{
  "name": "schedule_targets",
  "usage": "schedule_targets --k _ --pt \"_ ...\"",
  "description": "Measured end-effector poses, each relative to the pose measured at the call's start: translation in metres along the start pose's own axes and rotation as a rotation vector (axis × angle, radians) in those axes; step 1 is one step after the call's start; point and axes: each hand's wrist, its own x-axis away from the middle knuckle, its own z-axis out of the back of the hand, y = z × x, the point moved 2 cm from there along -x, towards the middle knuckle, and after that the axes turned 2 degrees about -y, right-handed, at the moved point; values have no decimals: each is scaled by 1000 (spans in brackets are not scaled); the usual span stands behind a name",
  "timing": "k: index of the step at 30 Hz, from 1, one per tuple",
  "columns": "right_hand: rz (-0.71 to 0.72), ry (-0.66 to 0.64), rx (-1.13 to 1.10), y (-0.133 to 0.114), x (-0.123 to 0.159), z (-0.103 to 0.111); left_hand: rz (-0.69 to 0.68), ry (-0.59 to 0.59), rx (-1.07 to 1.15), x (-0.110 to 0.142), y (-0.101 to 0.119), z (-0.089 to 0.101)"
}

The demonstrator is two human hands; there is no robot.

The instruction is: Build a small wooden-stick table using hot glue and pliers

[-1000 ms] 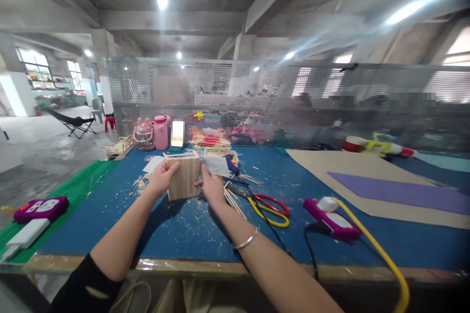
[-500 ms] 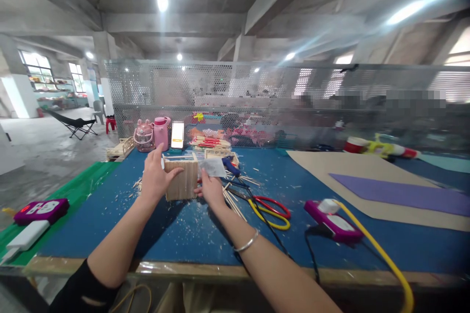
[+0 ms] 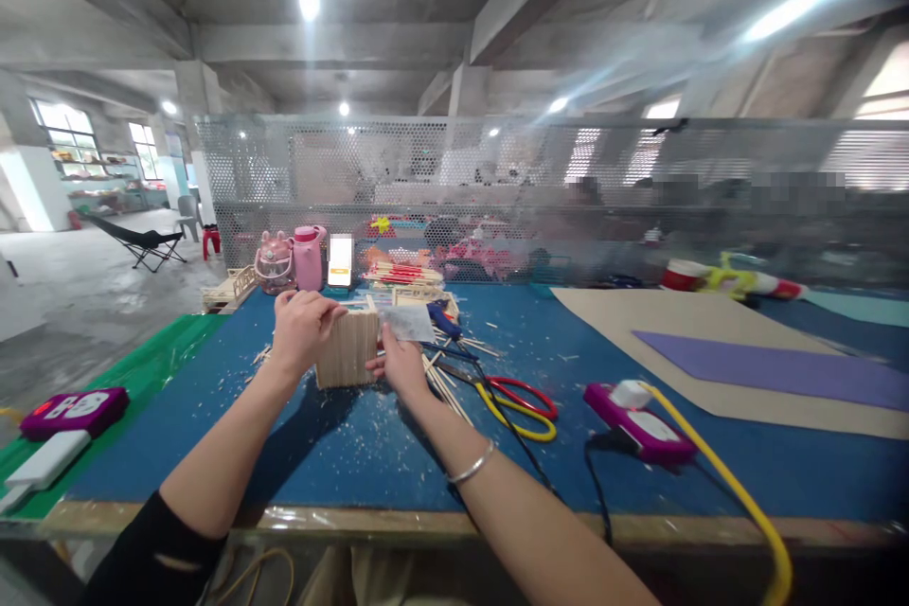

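Observation:
A small box of pale wooden sticks (image 3: 347, 352) stands upright on the blue tabletop in front of me. My left hand (image 3: 304, 329) is at its upper left corner, thumb and fingertips pressed together by the top rim. Whatever is between them is hidden. My right hand (image 3: 401, 364) grips the right side of the box, fingertips on the front edge and thumb pointing up. Behind that thumb a thin grey-white sheet (image 3: 408, 323) sticks out to the right; I cannot tell whether the hand touches it.
Scissors with red and yellow handles (image 3: 522, 405), a blue glue gun (image 3: 443, 318) and loose sticks (image 3: 446, 385) lie right of the box. Farther right is a purple power strip (image 3: 643, 424) with a yellow cable. Pink bottles (image 3: 308, 260) and a phone (image 3: 340, 260) stand behind.
My left hand has moved from the left side of the box up to its top rim, its fingers and thumb closing together. My right hand stays at the right side.

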Motion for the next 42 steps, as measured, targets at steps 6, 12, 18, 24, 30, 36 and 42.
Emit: schedule_targets --k 6,12,18,24,30,36,42 --pt "-19 8 10 -1 1 -2 213 112 187 0 -1 -5" --pt "-6 -8 64 -4 3 -2 159 124 223 6 -9 -7" --pt "1 -44 121 2 -1 -2 0 -44 57 2 1 -11" --pt "-21 -53 154 3 -2 -3 65 22 263 0 4 -12" --pt "-34 -39 183 0 0 -2 325 173 410 4 -6 -8" --pt "-43 -28 194 0 1 -2 319 317 252 5 -16 4" --pt "-10 -11 184 -1 1 -3 -8 -32 -193 0 27 -7"
